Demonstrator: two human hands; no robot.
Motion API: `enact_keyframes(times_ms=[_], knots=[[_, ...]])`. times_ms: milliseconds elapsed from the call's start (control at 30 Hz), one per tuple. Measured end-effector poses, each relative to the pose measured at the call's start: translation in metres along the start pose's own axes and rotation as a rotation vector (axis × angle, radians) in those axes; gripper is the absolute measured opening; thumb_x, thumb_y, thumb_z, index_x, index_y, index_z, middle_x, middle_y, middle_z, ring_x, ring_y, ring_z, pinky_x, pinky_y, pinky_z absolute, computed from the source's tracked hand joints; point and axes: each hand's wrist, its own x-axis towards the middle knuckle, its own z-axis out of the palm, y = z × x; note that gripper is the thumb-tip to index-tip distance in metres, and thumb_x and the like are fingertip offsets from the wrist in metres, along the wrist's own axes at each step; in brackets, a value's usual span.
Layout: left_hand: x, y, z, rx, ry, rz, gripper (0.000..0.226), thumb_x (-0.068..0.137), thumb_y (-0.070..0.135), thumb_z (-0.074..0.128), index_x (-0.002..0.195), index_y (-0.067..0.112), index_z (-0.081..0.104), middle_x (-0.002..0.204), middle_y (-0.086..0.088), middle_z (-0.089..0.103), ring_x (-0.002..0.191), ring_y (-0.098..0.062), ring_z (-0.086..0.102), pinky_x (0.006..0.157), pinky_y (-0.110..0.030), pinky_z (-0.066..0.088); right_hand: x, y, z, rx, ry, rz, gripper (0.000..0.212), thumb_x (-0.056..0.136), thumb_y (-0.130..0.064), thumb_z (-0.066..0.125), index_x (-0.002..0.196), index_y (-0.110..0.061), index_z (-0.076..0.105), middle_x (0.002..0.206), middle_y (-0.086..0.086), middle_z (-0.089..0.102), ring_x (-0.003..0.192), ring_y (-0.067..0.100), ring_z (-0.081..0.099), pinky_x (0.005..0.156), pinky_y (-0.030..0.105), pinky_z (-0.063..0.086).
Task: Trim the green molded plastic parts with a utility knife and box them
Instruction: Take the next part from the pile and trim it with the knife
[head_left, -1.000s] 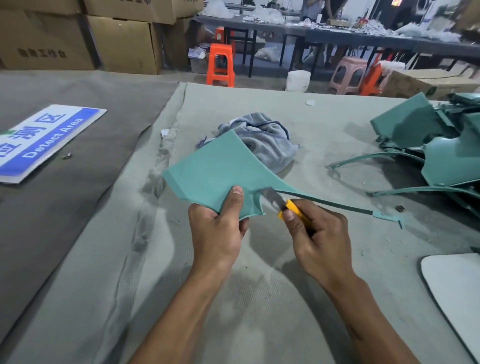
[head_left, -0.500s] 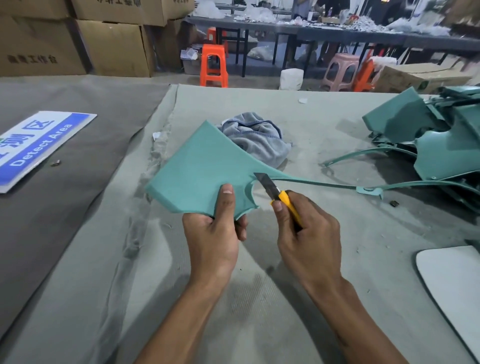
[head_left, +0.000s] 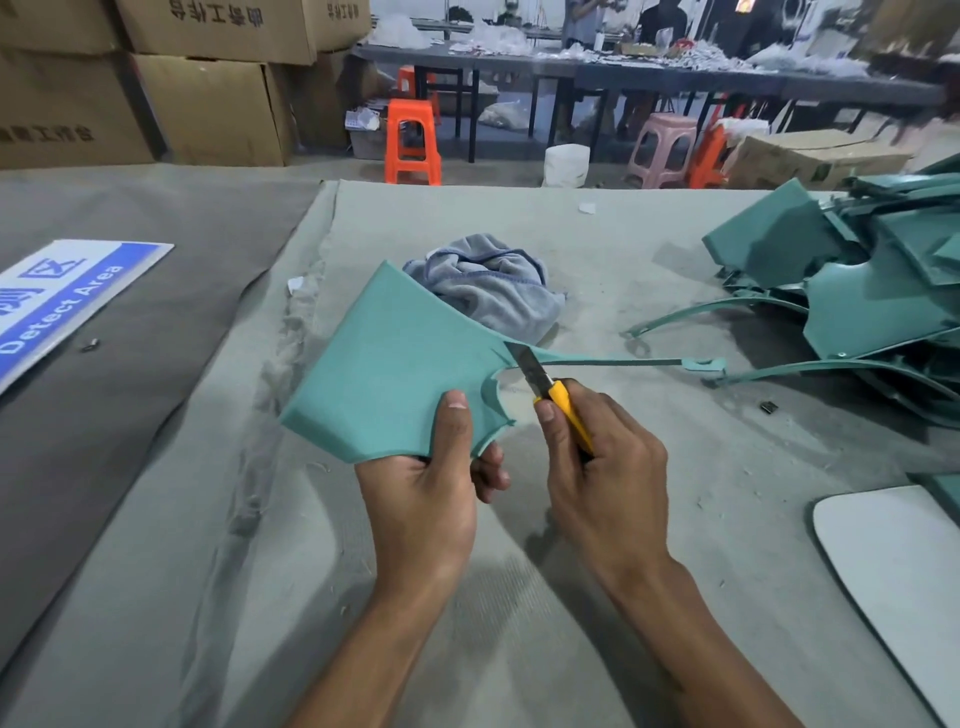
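My left hand (head_left: 423, 499) grips the near edge of a green molded plastic part (head_left: 395, 364), held tilted above the table, thumb on top. My right hand (head_left: 602, 478) is closed on a yellow utility knife (head_left: 550, 389). Its blade tip touches the part where a thin green runner strip (head_left: 623, 359) branches off to the right. The strip ends in a small tab (head_left: 704, 364). A pile of more green parts (head_left: 857, 301) lies at the right of the table.
A crumpled grey cloth (head_left: 493, 286) lies just behind the held part. A blue and white sign (head_left: 57, 306) rests at the left. A white panel (head_left: 904, 566) sits at the right near edge. Cardboard boxes (head_left: 208, 104) and stools (head_left: 413, 140) stand beyond the table.
The blade has slid up along the part's notch to the base of the runner strip. The part has been lifted and turned slightly, and the strip's free end has risen.
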Motion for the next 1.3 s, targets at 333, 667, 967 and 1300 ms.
enact_keyframes(times_ms=[333, 667, 967, 1300], knots=[[0.002, -0.001, -0.001, 0.036, 0.148, 0.075, 0.02, 0.103, 0.015, 0.059, 0.083, 0.017, 0.064, 0.054, -0.003, 0.062, 0.04, -0.019, 0.059, 0.037, -0.024, 0.04, 0.01, 0.012, -0.01, -0.001, 0.103, -0.015, 0.028, 0.107, -0.021, 0.056, 0.125, -0.003, 0.068, 0.09, -0.001, 0.061, 0.071, 0.001, 0.052, 0.069, 0.012, 0.042], [-0.003, 0.004, 0.002, 0.047, 0.108, 0.113, 0.028, 0.1, 0.025, 0.061, 0.074, 0.03, 0.071, 0.056, -0.002, 0.063, 0.041, -0.018, 0.06, 0.039, -0.021, 0.041, 0.022, 0.03, -0.025, -0.146, 0.243, 0.067, 0.04, 0.1, -0.011, 0.068, 0.139, 0.001, 0.064, 0.096, 0.013, 0.071, 0.073, 0.018, 0.058, 0.069, 0.017, 0.037], [-0.001, 0.003, 0.003, 0.06, 0.143, 0.158, 0.024, 0.097, 0.037, 0.061, 0.075, 0.039, 0.071, 0.058, -0.002, 0.067, 0.044, -0.021, 0.063, 0.041, -0.024, 0.044, 0.01, 0.016, -0.008, -0.106, 0.132, -0.091, 0.04, 0.1, -0.011, 0.069, 0.138, -0.001, 0.065, 0.095, 0.01, 0.069, 0.069, 0.022, 0.062, 0.062, 0.039, 0.055], [0.012, -0.002, -0.004, -0.009, 0.3, -0.015, 0.019, 0.098, 0.011, 0.065, 0.082, 0.019, 0.071, 0.065, 0.002, 0.068, 0.045, -0.012, 0.059, 0.039, -0.022, 0.043, 0.018, 0.023, -0.021, -0.101, 0.33, -0.081, 0.025, 0.1, -0.013, 0.066, 0.122, -0.003, 0.073, 0.086, -0.003, 0.062, 0.068, 0.008, 0.052, 0.066, 0.014, 0.042]])
